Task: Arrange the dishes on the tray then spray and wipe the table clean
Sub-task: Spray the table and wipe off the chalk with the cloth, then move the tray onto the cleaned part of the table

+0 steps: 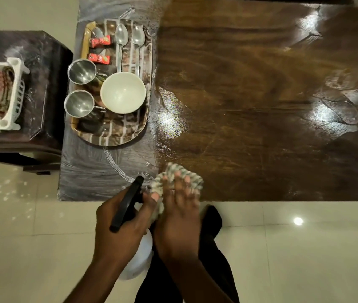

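Currently, item one: tray (90, 134), set at the left end of the table (261, 95), I judge to keep the dishes gathered clear of the wood that needs wiping. Contents: white bowl (123, 92) in the middle, two steel cups (82, 71) on the left rim side, two spoons (130, 40) laid side by side with bowls pointing away from me, two red sachets (100, 41) near the far corner. Item two: spray bottle (127, 206), held by my left hand (119, 228), fingers wrapped closed around its black head, nozzle pointing toward the near table edge, white body hanging below the hand. Item three: cloth (180, 178), checked, bunched, lying on the table at the near edge; my right hand (180, 215) presses it flat-fingered, fingers spread and only slightly curled, thumb pinching one corner. Table surface: wet streaks and arcs at the left end, glossy patches further right. Side item: white rack (11, 106) with folded cloths on the small stand to the left.
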The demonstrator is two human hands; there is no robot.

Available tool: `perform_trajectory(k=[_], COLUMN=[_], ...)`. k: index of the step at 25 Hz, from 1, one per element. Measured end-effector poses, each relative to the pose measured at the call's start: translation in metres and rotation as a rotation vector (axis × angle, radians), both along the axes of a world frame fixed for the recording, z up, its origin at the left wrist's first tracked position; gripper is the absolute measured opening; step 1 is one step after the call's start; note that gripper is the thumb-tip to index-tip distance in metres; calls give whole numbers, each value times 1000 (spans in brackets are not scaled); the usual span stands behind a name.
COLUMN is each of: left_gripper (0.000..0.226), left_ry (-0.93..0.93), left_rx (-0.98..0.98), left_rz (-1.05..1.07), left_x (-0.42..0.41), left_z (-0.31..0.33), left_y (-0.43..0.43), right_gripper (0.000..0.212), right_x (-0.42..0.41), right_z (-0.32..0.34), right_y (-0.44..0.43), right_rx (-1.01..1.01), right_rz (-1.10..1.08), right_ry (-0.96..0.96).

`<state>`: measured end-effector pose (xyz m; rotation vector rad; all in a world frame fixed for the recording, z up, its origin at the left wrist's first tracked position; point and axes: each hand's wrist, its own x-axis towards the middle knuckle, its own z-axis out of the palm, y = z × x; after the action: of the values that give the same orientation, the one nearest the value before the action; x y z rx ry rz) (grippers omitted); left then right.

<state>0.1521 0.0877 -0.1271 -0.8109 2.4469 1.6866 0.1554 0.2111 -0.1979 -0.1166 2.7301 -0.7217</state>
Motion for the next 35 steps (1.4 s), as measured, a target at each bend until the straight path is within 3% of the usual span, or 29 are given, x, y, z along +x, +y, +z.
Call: perform_trajectory(k=[5,6,8,10,12,15,19,24,30,32,35], left_gripper=[18,17,33,33,26,27,43,37,83,75,53], left_ry=[131,152,199,252,318,386,397,396,243,144,0], left_rx=[-68,-97,-145,-150,-144,-154,-147,-180,-201,-204,-63], left_rz=[149,178,249,327,367,391,390,298,308,443,593], left_x=[-9,-11,-16,-25,-34,-47,-52,-43,-18,-3,19], left_z=[5,6,5,6,5,0,-10,-15,-16,-2,18], left_y=[-44,-54,-71,-81,-85,-85,-92,-100,-106,-91,-37], right_gripper=[68,64,53,50,58,71,70,72,60,50,46], right_x=[-57,-72,-94,-109,-116,-114,-84,-64,-101,-141,-222], right_z=[15,19,33,44,48,43,14,-4,25,45,74], right_y=[0,8,18,18,14,4,-10,-10,0,1,-7], right_rx=[-257,-332,-533,-672,-560,-157,96,113,79,48,-99], right_rz=[544,533,311,114,131,275,443,428,504,500,330], right_ry=[-205,-275,-402,-389,-205,75,81,140,93,57,23])
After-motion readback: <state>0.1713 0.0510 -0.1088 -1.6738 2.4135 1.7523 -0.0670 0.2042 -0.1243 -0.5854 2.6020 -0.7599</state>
